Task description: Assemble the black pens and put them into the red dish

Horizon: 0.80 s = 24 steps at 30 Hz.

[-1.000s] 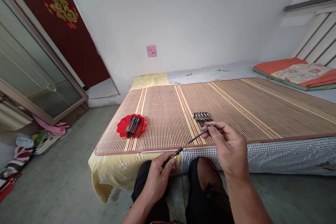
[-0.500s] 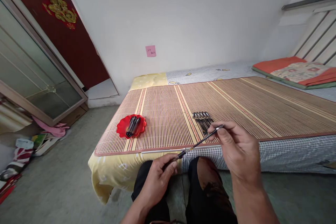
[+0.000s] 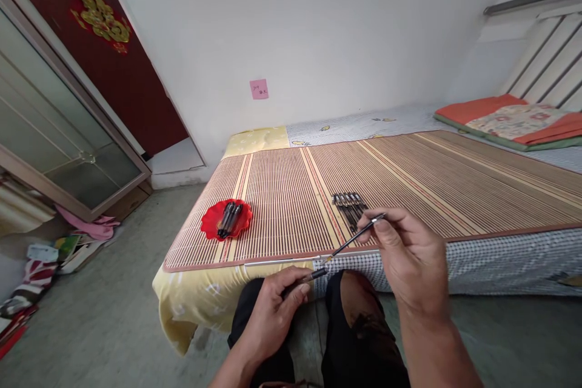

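Observation:
My left hand (image 3: 279, 306), low over my lap, pinches a dark pen barrel (image 3: 317, 274) between thumb and fingers; its end points right. Held up in the thumb and fingertips of my right hand (image 3: 409, 251) is a thin dark pen refill (image 3: 353, 243), slanting down toward the barrel. The refill's lower tip is just above the barrel's end, with a small gap. Behind the right hand, a row of several black pens (image 3: 348, 206) lies on the striped mat, partly hidden by my fingers. A red scalloped dish (image 3: 210, 221) to the left holds several dark pen pieces (image 3: 230, 218).
The striped mat (image 3: 273, 194) covers the bed, whose yellow and checked sheet (image 3: 200, 291) hangs over the front edge. My knees touch that edge. A folded orange quilt (image 3: 504, 124) lies at the back right. A white wall with a pink note (image 3: 259, 89) stands behind.
The barrel in my left hand has tilted flatter and its end has come away below the refill's tip. My right hand has barely moved. The view has shifted slightly.

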Each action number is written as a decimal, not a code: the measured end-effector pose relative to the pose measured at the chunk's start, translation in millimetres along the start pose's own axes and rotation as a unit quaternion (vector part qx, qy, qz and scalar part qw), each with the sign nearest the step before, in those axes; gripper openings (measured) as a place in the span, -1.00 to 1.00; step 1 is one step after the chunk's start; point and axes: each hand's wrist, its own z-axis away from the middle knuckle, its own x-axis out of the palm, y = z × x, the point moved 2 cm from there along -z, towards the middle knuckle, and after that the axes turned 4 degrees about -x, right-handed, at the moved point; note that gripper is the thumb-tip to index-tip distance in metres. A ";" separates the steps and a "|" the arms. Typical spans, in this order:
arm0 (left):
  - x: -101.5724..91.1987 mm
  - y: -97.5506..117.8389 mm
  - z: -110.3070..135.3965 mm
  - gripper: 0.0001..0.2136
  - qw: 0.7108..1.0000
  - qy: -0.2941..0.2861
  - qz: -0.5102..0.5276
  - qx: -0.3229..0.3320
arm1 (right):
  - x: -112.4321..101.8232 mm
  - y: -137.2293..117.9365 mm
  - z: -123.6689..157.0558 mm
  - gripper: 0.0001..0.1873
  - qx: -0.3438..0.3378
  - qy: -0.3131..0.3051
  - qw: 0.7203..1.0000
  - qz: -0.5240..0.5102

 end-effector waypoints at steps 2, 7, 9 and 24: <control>0.1 -1.1 -0.6 -0.71 1.000 -0.003 0.021 -0.007 | 1.1 -1.5 -1.0 -0.86 0.007 0.005 1.000 -0.012; -0.1 -6.3 -0.4 -0.68 0.998 -0.005 0.056 -0.033 | 1.1 -3.8 -3.5 -0.87 0.020 0.035 0.997 -0.072; 0.1 -7.6 -0.1 -0.66 0.997 -0.008 0.064 -0.039 | 0.8 -2.8 -3.0 -0.86 0.021 0.031 0.997 -0.060; 0.0 -9.8 1.2 -0.60 0.996 -0.025 0.076 -0.042 | -0.3 3.2 -0.6 -0.85 0.000 0.016 1.000 0.002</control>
